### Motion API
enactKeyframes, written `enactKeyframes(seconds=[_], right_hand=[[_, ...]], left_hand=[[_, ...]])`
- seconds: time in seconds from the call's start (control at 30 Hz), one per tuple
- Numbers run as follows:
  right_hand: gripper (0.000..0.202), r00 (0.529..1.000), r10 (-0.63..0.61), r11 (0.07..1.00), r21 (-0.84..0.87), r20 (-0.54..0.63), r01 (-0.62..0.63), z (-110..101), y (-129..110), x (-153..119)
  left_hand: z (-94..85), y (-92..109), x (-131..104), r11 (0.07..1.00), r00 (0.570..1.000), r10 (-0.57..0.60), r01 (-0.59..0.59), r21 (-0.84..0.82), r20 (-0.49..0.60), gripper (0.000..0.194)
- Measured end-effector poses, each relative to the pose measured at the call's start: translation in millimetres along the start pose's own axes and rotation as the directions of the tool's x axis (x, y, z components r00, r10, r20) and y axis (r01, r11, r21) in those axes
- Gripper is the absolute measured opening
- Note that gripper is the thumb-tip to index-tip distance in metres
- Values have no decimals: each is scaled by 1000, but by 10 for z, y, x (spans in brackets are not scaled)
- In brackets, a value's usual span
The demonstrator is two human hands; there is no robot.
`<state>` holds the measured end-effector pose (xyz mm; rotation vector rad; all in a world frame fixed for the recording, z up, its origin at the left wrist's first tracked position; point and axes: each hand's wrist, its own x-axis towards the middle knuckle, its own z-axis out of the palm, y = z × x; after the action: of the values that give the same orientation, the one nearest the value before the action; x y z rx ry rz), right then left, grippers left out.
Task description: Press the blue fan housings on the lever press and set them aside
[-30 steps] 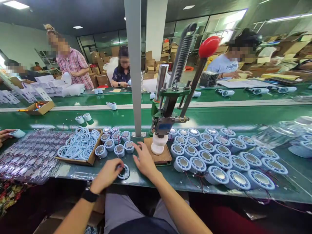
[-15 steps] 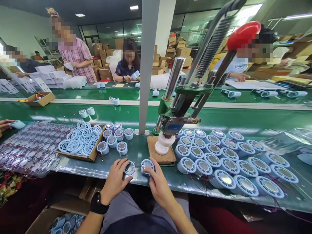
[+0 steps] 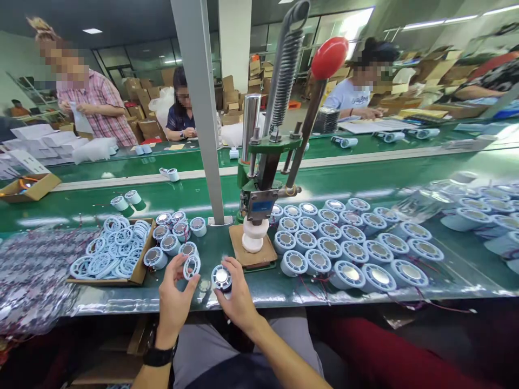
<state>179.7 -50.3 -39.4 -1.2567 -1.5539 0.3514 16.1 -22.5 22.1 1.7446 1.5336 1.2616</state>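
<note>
My left hand point(image 3: 174, 297) pinches a light blue slotted ring point(image 3: 197, 267) between thumb and fingers, tilted up above the table's front edge. Close beside it, my right hand point(image 3: 240, 302) grips a light blue round housing point(image 3: 221, 276) with a shiny silver disc on top. A gap separates the ring from this housing. Behind my hands stands a hand press point(image 3: 259, 205) with a red-knobbed lever point(image 3: 330, 58). Its white pressing head point(image 3: 254, 236) sits low over a brown board point(image 3: 237, 240).
Left of my hands, a cardboard tray point(image 3: 140, 274) holds loose rings, with several housings point(image 3: 170, 244) beside it. Rows of housings point(image 3: 329, 247) with trailing wires fill the right side. A grey post point(image 3: 203, 108) rises behind the table. Co-workers point(image 3: 95, 111) work across the green belt.
The view has turned right, so the scene sits further left. My left hand now holds the ring raised and tilted. My right index finger has left the disc, and the hand grips the housing's side.
</note>
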Motion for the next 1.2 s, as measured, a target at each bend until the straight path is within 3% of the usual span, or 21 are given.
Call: enactKeyframes(seconds=[0.07, 0.17, 0.3, 0.4, 0.63, 0.87, 1.03, 1.2], right_hand=[[66, 999, 12, 1000, 28, 32, -13, -21, 35, -25], [65, 998, 54, 998, 40, 32, -55, -27, 96, -73], [65, 998, 57, 998, 40, 11, -57, 1, 135, -99], [66, 998, 65, 997, 47, 5, -65, 10, 135, -98], [78, 992, 123, 986, 111, 29, -126, -12, 98, -89], [87, 996, 87, 990, 111, 10, -88, -40, 41, -71], [82, 994, 105, 989, 103, 35, -108, -39, 57, -79], [85, 992, 103, 989, 103, 67, -110, -43, 78, -77]], left_hand=[[-14, 48, -18, 997, 993, 44, -50, 55, 106, 56], [80, 119, -69, 971, 949, 135, -184, 155, 285, 56], [263, 168, -95, 930, 912, 193, -288, 228, 363, 58], [311, 157, -83, 940, 917, 175, -264, 216, 357, 59], [343, 126, -121, 991, 959, 39, -74, 114, 281, 63], [414, 133, -208, 996, 978, -3, -15, 85, 208, 60], [455, 129, -268, 998, 986, -42, 33, 57, 160, 55], [439, 91, -233, 996, 977, -81, 86, -18, 199, 61]])
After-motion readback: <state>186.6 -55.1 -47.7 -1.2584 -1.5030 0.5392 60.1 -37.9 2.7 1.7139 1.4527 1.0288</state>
